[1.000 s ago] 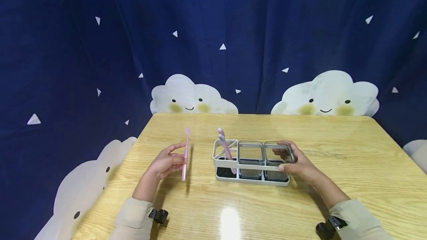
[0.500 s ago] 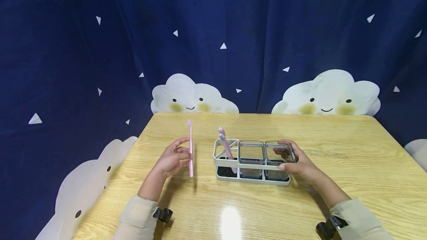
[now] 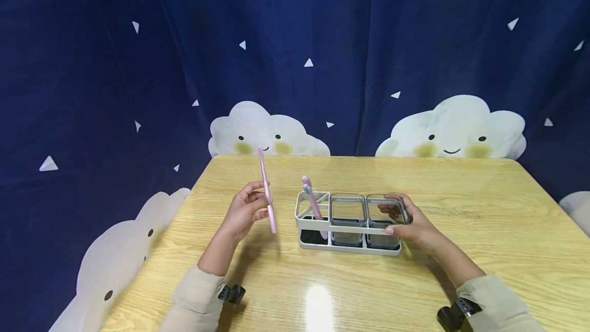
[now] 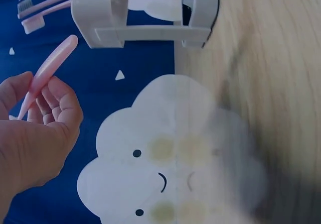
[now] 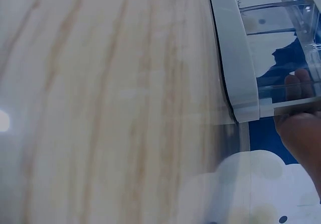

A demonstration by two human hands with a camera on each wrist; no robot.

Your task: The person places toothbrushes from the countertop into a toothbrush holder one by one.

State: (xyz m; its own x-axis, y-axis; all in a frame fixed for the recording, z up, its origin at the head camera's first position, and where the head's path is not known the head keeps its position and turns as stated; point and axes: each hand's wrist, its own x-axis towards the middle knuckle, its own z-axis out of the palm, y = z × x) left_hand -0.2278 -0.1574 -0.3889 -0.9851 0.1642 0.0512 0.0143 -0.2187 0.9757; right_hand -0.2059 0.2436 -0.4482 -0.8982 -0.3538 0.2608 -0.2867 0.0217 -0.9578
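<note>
My left hand point(image 3: 246, 210) pinches a pink toothbrush point(image 3: 266, 188) between thumb and fingers, its bristle head up and its handle end down, above the table left of the holder. The left wrist view shows the handle point(image 4: 50, 66) pointing toward the holder. A white toothbrush holder point(image 3: 313, 223) stands on the table. Two toothbrushes point(image 3: 313, 203) lean in its divided left section, heads up. Two clear cups point(image 3: 348, 211) fill the other sections. My right hand point(image 3: 417, 227) grips the holder's right end, thumb on the front rail and fingers behind, seen through the right cup.
The wooden table point(image 3: 461, 193) reaches back to a dark blue curtain point(image 3: 295, 24) printed with clouds and small white triangles. A small black camera point(image 3: 232, 294) is strapped to the left sleeve, another point(image 3: 454, 315) to the right one.
My left hand has moved right and a little away from me, lifting the toothbrush and tipping its head to the left. The right hand and the holder have stayed put.
</note>
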